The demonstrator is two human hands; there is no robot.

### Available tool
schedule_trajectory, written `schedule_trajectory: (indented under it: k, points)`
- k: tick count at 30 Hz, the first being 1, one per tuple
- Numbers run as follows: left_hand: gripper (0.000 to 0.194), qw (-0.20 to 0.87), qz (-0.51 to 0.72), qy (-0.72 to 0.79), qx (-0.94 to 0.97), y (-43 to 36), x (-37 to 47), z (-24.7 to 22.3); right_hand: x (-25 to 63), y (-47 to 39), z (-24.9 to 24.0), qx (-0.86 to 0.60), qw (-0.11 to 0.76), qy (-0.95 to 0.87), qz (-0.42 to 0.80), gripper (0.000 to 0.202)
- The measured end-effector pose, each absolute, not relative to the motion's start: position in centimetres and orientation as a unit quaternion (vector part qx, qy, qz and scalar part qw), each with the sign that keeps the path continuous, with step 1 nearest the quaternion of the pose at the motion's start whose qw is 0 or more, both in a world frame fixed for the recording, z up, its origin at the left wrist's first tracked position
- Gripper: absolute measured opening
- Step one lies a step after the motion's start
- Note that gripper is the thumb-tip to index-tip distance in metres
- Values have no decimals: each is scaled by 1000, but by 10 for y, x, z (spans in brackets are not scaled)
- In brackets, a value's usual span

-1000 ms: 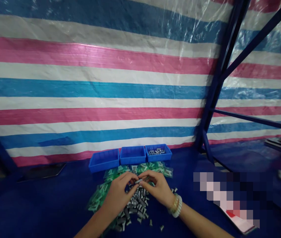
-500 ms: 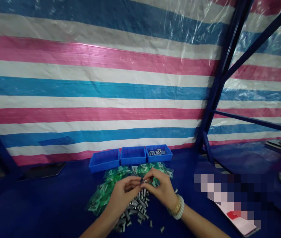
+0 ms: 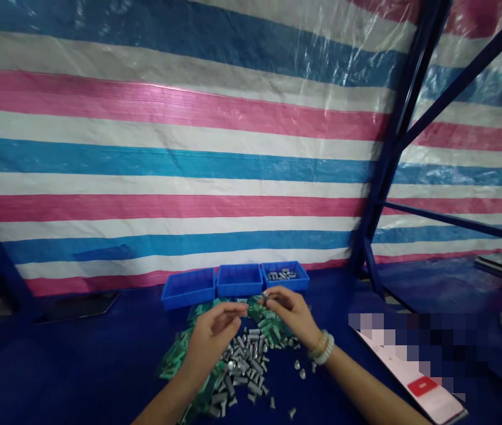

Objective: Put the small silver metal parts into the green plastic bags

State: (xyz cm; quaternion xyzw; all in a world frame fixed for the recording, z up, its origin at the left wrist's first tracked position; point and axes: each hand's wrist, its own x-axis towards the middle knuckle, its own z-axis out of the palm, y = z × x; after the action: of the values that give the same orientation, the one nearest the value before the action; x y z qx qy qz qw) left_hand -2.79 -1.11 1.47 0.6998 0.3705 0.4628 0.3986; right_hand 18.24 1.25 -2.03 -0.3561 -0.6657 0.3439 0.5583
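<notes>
A loose pile of silvery metal screws and sleeves (image 3: pixel 246 360) lies on the blue table. Green plastic packets (image 3: pixel 175 357) curve around its left and far sides. Above the left part of the pile is my left hand (image 3: pixel 215 330), its fingers apart and nothing visible between them. My right hand (image 3: pixel 293 313) is over the packets on the right, thumb and forefinger pinched on a small metal piece (image 3: pixel 266 298). Bracelets circle that wrist. Behind the hands stand three blue bins: the left (image 3: pixel 189 288) and middle (image 3: pixel 239 280) look empty, and the right bin (image 3: pixel 285 275) contains small metal parts.
A phone with a pale screen (image 3: pixel 437 401) lies on the right, partly pixelated. A dark flat device (image 3: pixel 78 307) rests at the back left. Blue metal frame posts (image 3: pixel 377 189) rise at both sides before a striped sheet (image 3: pixel 180 159).
My hands have separated. The right moved up toward the right bin with a small metal piece, while the left shifted slightly left and opened. More of the metal pile shows between them.
</notes>
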Motion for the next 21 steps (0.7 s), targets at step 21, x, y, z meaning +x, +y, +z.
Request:
schedule_trajectory:
  k: [21]
  points:
    - [21,98,169,288,937,21,-43,-8,187,-14,-11,-375,584,-717,62,29]
